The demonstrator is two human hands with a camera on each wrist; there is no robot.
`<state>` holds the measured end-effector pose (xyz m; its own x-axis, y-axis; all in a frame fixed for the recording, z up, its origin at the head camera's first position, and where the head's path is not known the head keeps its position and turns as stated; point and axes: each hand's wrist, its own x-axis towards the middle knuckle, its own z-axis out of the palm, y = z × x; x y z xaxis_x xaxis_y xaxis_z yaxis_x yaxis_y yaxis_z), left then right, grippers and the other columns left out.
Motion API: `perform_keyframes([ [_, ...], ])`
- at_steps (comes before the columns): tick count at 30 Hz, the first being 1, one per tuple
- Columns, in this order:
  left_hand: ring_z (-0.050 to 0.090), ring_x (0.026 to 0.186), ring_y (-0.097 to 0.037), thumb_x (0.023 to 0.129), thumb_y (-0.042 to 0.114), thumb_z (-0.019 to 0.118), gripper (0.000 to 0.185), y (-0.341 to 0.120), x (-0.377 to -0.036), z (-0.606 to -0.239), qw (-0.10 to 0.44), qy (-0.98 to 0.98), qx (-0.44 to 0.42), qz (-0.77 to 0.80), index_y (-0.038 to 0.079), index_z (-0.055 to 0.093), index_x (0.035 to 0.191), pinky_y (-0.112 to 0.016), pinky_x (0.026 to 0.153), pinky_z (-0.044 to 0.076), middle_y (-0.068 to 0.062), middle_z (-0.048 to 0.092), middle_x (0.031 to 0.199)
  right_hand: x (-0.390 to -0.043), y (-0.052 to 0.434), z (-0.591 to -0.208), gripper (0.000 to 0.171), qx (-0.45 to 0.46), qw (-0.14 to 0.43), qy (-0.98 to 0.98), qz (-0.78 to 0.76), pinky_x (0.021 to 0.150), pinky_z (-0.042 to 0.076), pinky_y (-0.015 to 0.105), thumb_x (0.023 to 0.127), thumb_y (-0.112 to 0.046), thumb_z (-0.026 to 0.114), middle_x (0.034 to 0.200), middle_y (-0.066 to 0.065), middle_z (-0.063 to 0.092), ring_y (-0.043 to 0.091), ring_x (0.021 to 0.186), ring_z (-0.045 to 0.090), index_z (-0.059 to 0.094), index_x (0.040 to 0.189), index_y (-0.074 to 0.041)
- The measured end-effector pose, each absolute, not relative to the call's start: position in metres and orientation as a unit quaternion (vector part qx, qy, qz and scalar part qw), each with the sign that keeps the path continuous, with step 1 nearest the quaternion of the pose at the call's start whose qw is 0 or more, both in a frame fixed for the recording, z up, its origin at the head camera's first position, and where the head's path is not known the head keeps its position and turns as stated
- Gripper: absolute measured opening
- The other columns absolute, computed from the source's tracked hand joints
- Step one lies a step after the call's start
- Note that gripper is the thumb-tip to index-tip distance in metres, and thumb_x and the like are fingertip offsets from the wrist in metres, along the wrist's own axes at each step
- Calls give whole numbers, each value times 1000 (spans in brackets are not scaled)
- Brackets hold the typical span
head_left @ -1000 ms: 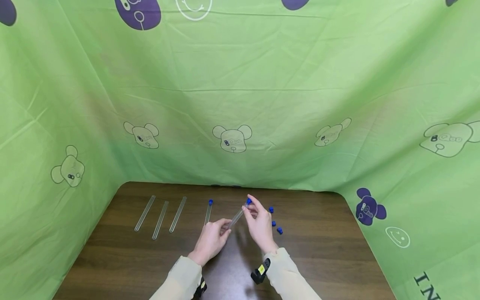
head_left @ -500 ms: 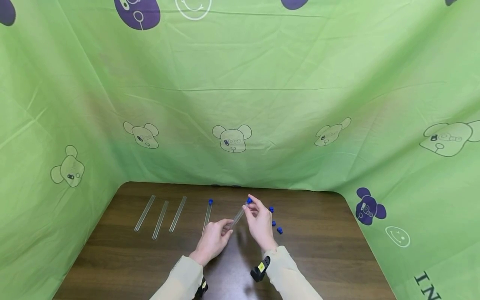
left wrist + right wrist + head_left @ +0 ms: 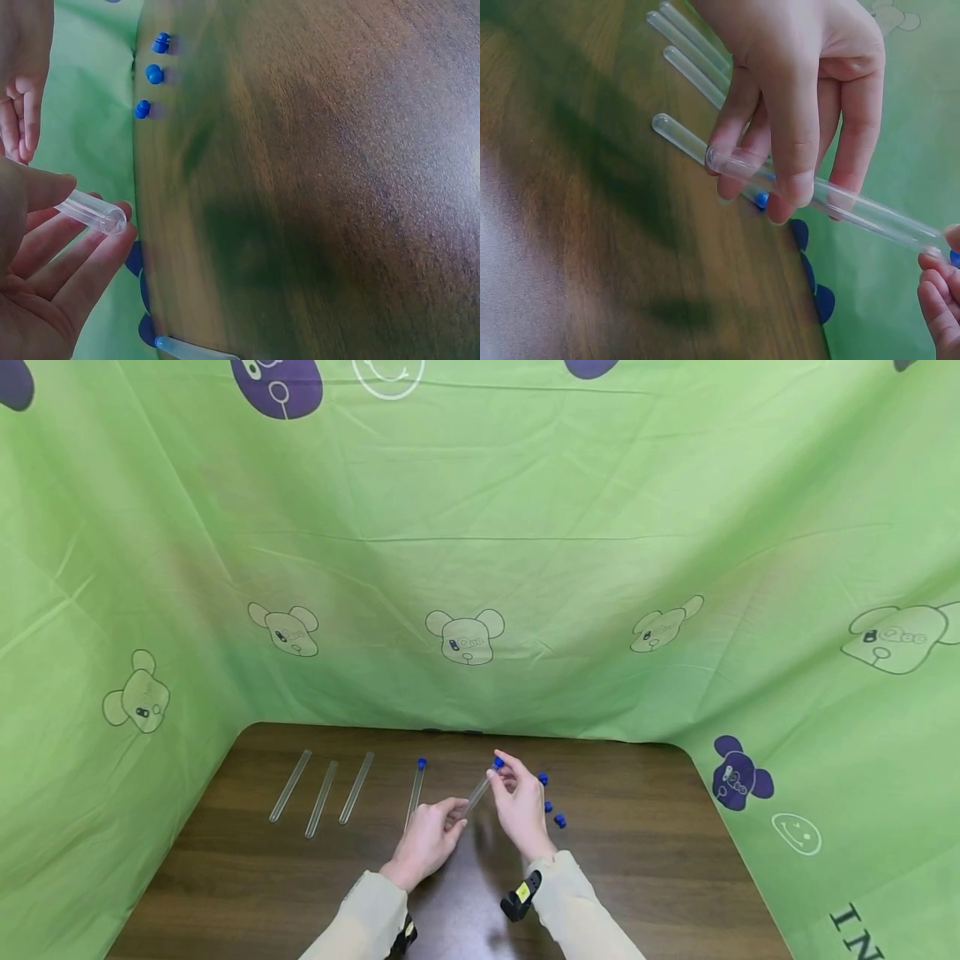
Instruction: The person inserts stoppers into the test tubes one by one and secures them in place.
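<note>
above the counter, a tube between two hands

over the dark wood counter (image 3: 637,860), the left hand (image 3: 426,839) has its fingers clamped on the lower end of a clear test tube (image 3: 476,793), held tilted. the right hand (image 3: 520,806) pinches the blue cap (image 3: 498,763) at the tube's top. three loose blue caps (image 3: 552,800) lie just right.

A dark brown wooden desk (image 3: 645,860) with rounded far corners fills the lower middle of the head view, with green patterned cloth (image 3: 570,552) rising behind it and on both sides. Toward ten o'clock on the desk lie three clear uncapped tubes (image 3: 322,787), side by side, just apart and roughly parallel. To their right, near twelve o'clock, lies a fourth tube with a blue cap (image 3: 415,785). Toward one o'clock sit three loose blue caps (image 3: 551,802), close together.
</note>
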<state>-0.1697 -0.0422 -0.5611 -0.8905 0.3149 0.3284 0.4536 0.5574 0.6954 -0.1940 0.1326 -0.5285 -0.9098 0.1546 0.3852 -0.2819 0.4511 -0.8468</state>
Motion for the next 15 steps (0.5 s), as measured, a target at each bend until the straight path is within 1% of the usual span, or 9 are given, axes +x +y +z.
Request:
perform_keyframes([
  [7, 71, 81, -10, 94, 3, 72, 26, -41, -170, -560, 80, -876, -223, -420, -1, 70, 119, -23, 70, 57, -7, 76, 94, -195, 132, -527, 36, 35, 212, -825, 522, 73, 55, 31, 93, -3, 74, 93, 6, 72, 22, 82, 68, 69, 128, -4],
  [15, 70, 79, -8, 94, 4, 73, 25, -40, -170, -559, 82, -877, -225, -417, -1, 71, 118, -22, 70, 56, -6, 75, 93, -195, 132, -525, 33, 21, 194, -826, 528, 72, 53, 29, 94, -5, 73, 95, 5, 71, 20, 84, 67, 70, 127, -6],
])
